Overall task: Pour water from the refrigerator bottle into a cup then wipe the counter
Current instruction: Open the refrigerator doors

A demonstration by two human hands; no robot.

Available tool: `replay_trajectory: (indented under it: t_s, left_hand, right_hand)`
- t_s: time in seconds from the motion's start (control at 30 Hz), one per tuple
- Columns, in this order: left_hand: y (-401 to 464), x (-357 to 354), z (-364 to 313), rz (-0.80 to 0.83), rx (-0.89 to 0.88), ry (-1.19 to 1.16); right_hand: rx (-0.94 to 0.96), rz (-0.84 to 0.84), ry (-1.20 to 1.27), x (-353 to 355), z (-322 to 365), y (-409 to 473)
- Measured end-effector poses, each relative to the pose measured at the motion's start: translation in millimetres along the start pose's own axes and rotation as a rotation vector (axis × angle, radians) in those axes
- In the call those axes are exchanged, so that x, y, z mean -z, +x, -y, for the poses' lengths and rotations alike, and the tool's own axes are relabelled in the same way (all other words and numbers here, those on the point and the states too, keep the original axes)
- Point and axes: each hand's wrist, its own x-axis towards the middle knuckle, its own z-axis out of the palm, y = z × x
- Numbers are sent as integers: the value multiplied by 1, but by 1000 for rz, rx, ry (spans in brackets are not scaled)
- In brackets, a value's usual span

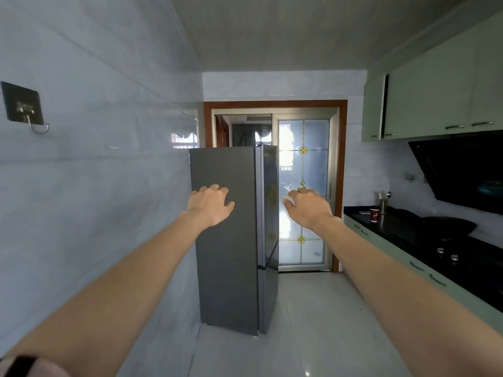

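Refrigerator shut, well ahead by the left wall; bottle unseen, presumably inside; red paper cup waiting on the black counter; left hand and right hand outstretched, fingers loosely spread, holding nothing; nothing fetched, poured or wiped yet.

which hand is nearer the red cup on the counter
Right. The right hand is raised in mid-air just left of the red cup; the left hand is further left, before the refrigerator.

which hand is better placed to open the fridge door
Probably right: the right hand is held out nearer the fridge door's front edge, while the left hand is in front of its closed side panel.
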Motion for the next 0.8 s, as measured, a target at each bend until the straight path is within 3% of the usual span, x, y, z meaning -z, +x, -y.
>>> replay_trajectory:
  t_s: [0.43, 0.8]
  left_hand:
    - [44, -51, 30, 51, 2, 5]
    - [113, -163, -11, 103, -35, -20]
  right_hand:
    - [-9, 19, 8, -59, 9, 51]
    - [-11, 100, -13, -154, -62, 112]
